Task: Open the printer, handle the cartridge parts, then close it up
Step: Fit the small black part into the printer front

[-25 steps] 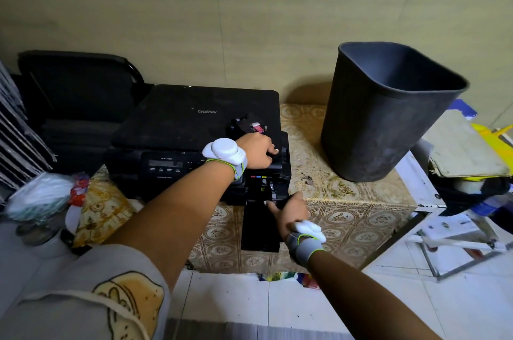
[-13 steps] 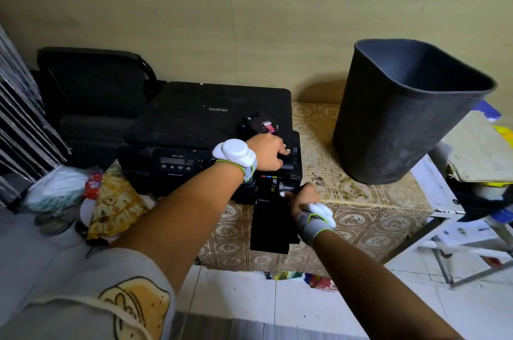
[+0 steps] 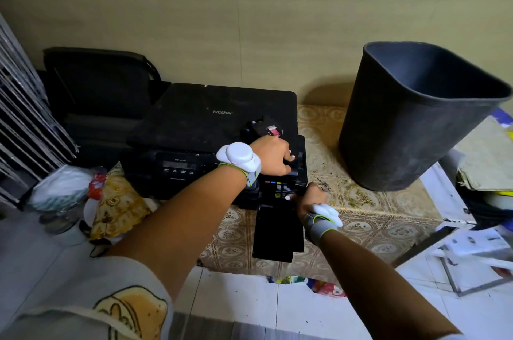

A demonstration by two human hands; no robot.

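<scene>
A black Brother printer (image 3: 211, 117) stands on a table covered with a patterned cloth (image 3: 361, 209). Its front-right cartridge door (image 3: 277, 234) hangs open and down, showing the cartridge bay (image 3: 277, 185) with small colour marks. A loose cartridge with a magenta label (image 3: 266, 128) lies on the printer's lid. My left hand (image 3: 273, 156) grips the printer's top right front corner, just in front of that cartridge. My right hand (image 3: 311, 196) is at the mouth of the bay, fingers closed on a dark cartridge part that is mostly hidden.
A tall dark waste bin (image 3: 402, 131) stands on the table right of the printer. A black chair (image 3: 97, 84) is behind on the left, with a plastic bag (image 3: 61, 187) below it. Papers and clutter (image 3: 485, 156) are stacked at the far right.
My right hand has risen from the lowered door up to the cartridge bay. My left hand has stayed on the printer's corner. The view has shifted slightly.
</scene>
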